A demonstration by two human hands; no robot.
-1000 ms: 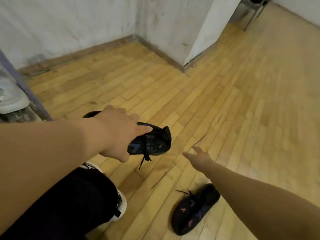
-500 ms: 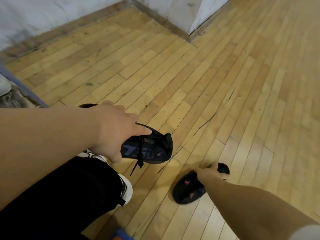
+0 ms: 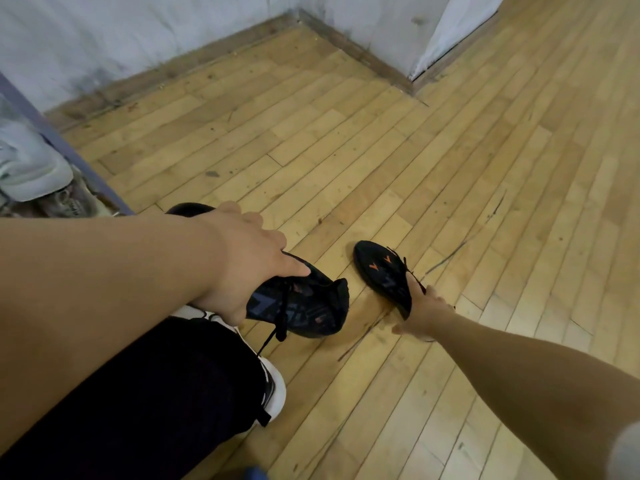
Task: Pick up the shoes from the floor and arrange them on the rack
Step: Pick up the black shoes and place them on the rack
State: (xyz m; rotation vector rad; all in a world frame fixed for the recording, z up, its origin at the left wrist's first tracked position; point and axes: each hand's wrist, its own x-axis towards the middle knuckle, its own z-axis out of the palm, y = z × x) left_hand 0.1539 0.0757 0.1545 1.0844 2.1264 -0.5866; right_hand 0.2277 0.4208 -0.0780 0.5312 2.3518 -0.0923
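At the far left stands the rack (image 3: pixel 78 161), its purple bar slanting down, with a pale sneaker (image 3: pixel 33 168) on it, well apart from either hand.

The left hand (image 3: pixel 242 268) is out over the floor (image 3: pixel 346 150) with the first shoe (image 3: pixel 304 306) in its grip. The fingers (image 3: pixel 291 266) lie close together across the top of the shoe, curled over it, and the thumb comes up against its near side, so the shoe is clamped between them. The heel sticks out past the back of the hand and the toe hangs out beyond the fingertips, to their right and a little lower. A lace (image 3: pixel 273 336) dangles loose below the thumb. Under that hand is the person's leg (image 3: pixel 156 393) in dark cloth, and a white shoe (image 3: pixel 275 389) on the foot.

To the right, just beside the first shoe's toe but not touching it, is the second shoe (image 3: pixel 381 275), black with orange marks. The right hand (image 3: pixel 424 315) grips its heel end. The fingers curl round the rim there, mostly hidden behind the hand, so I can't tell how they sit inside. The toe points away from the fingertips, up and to the left. Whether its sole is clear of the floor I can't tell.
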